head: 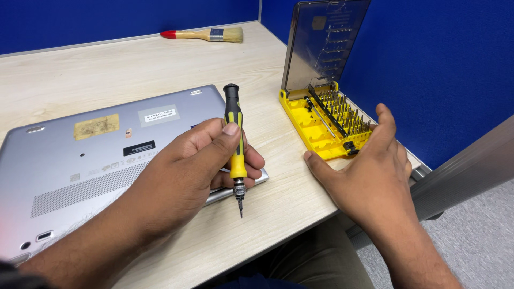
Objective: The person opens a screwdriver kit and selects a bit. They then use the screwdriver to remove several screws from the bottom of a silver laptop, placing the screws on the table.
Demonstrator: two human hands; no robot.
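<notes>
Yellow screwdriver [235, 140] in left hand [187, 171]

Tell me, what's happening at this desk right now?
A person sits at a light wooden desk. Their left hand holds a yellow and black screwdriver upright, tip down, over the corner of a silver laptop that lies bottom side up. Their right hand rests open beside a yellow bit case with its clear lid raised. A paintbrush lies at the far edge.
</notes>
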